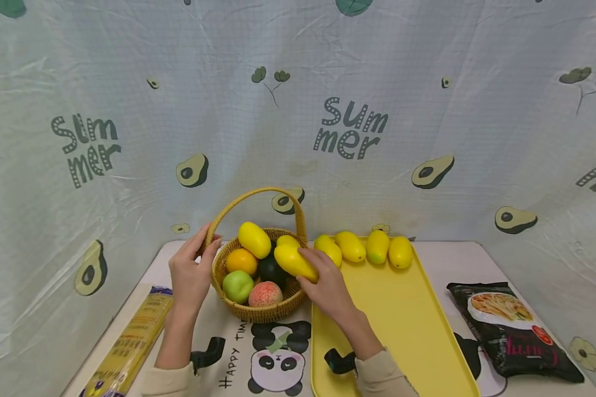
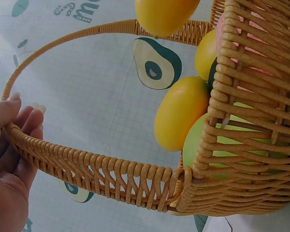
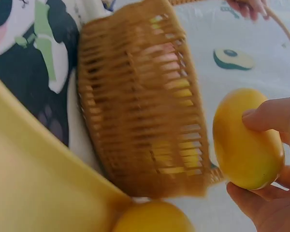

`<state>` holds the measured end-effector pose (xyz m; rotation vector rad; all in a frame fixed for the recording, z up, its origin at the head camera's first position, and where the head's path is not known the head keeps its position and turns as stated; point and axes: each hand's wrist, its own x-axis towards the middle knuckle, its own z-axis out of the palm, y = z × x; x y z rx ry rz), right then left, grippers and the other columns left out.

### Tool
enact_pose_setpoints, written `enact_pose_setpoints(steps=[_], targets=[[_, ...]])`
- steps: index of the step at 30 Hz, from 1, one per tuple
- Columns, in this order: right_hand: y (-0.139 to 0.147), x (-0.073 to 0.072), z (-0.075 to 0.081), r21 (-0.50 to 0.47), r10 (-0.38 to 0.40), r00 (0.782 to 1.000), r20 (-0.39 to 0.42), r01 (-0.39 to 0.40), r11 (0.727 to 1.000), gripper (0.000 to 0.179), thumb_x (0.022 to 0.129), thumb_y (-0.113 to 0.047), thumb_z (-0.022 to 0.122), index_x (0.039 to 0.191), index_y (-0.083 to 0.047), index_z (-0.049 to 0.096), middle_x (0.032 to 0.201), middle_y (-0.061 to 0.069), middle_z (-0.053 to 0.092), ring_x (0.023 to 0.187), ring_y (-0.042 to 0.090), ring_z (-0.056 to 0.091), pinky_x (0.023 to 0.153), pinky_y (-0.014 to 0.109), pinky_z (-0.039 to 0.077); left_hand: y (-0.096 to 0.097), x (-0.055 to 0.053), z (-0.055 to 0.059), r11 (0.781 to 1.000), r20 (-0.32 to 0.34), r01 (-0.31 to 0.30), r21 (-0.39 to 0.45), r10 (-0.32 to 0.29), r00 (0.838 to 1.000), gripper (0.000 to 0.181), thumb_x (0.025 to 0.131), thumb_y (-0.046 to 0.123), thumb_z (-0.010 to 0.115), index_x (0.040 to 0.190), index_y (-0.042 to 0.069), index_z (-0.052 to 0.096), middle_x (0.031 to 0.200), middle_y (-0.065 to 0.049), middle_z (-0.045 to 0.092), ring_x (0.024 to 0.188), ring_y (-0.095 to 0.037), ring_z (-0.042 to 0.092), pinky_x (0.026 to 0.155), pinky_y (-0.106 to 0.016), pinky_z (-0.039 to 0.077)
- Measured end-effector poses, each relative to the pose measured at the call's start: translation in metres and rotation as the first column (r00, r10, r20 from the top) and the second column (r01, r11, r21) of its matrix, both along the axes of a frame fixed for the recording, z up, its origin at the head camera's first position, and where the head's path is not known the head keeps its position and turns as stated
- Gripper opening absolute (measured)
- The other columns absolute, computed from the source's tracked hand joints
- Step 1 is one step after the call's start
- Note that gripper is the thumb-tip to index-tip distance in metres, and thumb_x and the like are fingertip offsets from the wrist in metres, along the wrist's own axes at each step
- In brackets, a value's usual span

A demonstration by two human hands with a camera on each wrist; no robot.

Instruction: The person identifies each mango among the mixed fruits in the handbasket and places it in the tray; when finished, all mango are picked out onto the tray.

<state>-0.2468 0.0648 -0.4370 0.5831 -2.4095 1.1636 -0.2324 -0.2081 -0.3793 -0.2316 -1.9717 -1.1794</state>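
My left hand [image 1: 191, 270] grips the tall handle [image 2: 101, 171] of a wicker basket [image 1: 263, 314] on its left side, thumb and fingers around it. My right hand [image 1: 328, 284] holds a yellow mango [image 3: 246, 140] between thumb and fingers, over the basket's right rim. Inside the basket lie an orange [image 1: 241, 262], a green apple [image 1: 238, 286], a pinkish peach [image 1: 265, 294] and a dark round fruit [image 1: 271, 270], partly hidden. One mango [image 1: 254, 240] rests on top at the back left; another mango [image 1: 288, 240] shows behind the held one.
A yellow tray [image 1: 397, 325] stands right of the basket, with several mangoes [image 1: 377, 246] along its far edge. At the far right lies a black food packet [image 1: 514, 331], at the left a long yellow packet [image 1: 131, 342]. A printed curtain [image 1: 258, 121] hangs behind the table.
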Motion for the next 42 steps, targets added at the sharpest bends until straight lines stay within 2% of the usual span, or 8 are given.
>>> enact_pose_setpoints(steps=[8,13,19,26,34,42], targets=[[0.031,0.003,0.004,-0.001,-0.062,0.997,-0.041,0.062,0.998,0.057,0.083,-0.013,0.078,0.137,-0.020,0.060,0.134,0.005,0.061,0.124,0.025,0.059,0.105,0.045,0.049,0.000,0.001,0.000,1.000,0.007,-0.004,0.002,0.003,1.000,0.040,0.094,0.011,0.067,0.134,0.016,0.064,0.105,-0.010,0.075,0.085,0.003,0.057,0.076,-0.003,0.045],[0.051,0.004,-0.001,0.023,-0.111,0.992,-0.054,0.113,0.993,0.058,0.082,-0.012,0.079,0.137,-0.020,0.060,0.133,0.007,0.061,0.123,0.028,0.059,0.102,0.047,0.051,-0.001,0.000,-0.001,1.000,0.010,-0.010,-0.002,0.010,1.000,0.040,0.095,0.012,0.067,0.134,0.017,0.064,0.104,-0.010,0.075,0.085,0.003,0.057,0.076,-0.003,0.045],[0.081,0.009,-0.008,0.097,-0.167,0.986,0.007,0.166,0.981,0.058,0.082,-0.011,0.080,0.137,-0.017,0.060,0.135,0.011,0.060,0.123,0.031,0.058,0.101,0.049,0.050,-0.003,0.001,-0.002,0.999,0.007,-0.030,-0.013,0.030,1.000,0.040,0.094,0.011,0.067,0.134,0.016,0.064,0.104,-0.010,0.075,0.086,0.006,0.057,0.076,-0.003,0.046],[0.113,0.015,-0.019,0.187,-0.247,0.966,0.075,0.230,0.955,0.058,0.082,-0.010,0.079,0.136,-0.011,0.060,0.136,0.016,0.058,0.125,0.037,0.055,0.102,0.055,0.047,-0.002,0.000,-0.001,1.000,0.005,-0.027,-0.009,0.027,1.000,0.041,0.094,0.011,0.067,0.135,0.015,0.064,0.104,-0.011,0.074,0.087,0.007,0.058,0.077,-0.003,0.047],[0.118,0.017,-0.030,0.373,-0.306,0.945,0.116,0.244,0.895,0.055,0.084,-0.011,0.078,0.136,-0.009,0.059,0.131,0.018,0.057,0.115,0.036,0.057,0.096,0.052,0.050,-0.001,0.000,-0.001,1.000,0.014,-0.021,-0.015,0.021,1.000,0.042,0.094,0.012,0.067,0.136,0.016,0.063,0.105,-0.009,0.074,0.089,0.008,0.058,0.078,-0.003,0.047],[0.109,0.023,-0.023,0.399,-0.266,0.949,0.170,0.180,0.899,0.048,0.087,-0.019,0.074,0.133,-0.010,0.063,0.133,0.016,0.058,0.110,0.033,0.061,0.094,0.050,0.052,0.000,-0.003,-0.003,1.000,0.008,-0.018,-0.016,0.018,1.000,0.041,0.095,0.012,0.067,0.136,0.016,0.063,0.104,-0.009,0.074,0.087,0.005,0.057,0.077,-0.003,0.047]])
